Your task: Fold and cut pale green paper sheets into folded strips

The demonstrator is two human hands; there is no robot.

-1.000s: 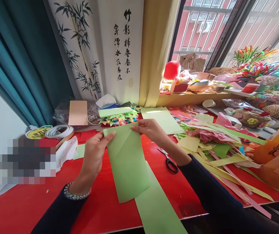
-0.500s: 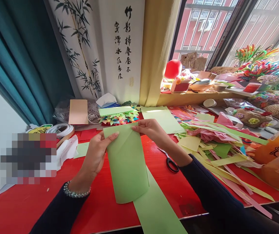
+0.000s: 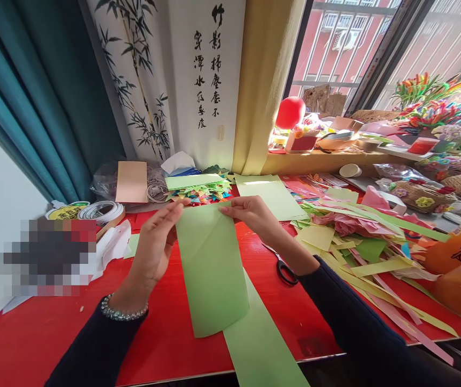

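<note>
My left hand (image 3: 154, 242) pinches the upper left corner of a light green sheet of paper (image 3: 214, 274), thumb and fingertips pressed together. At the upper right edge of that sheet, my right hand (image 3: 256, 215) has it between thumb and fingers. The sheet hangs down in front of me with a curled lower end and a faint diagonal crease near its top. Behind its lower part, a second length of green paper (image 3: 260, 333) slants over the table's front edge; whether the two are joined is hidden. Scissors (image 3: 285, 273) with black handles lie below my right forearm.
A red table (image 3: 165, 344) spreads below my hands. Yellow, pink and green paper strips (image 3: 359, 258) pile up at right, beside an orange bag (image 3: 460, 247). Behind lie pale green sheets (image 3: 270, 196) and a heap of folded paper pieces (image 3: 201, 192). Rolled white strips (image 3: 100, 211) sit at left.
My left hand has shifted up to the sheet's corner, its thumb no longer lying flat across the front. My right hand keeps its hold. The view has moved slightly.
</note>
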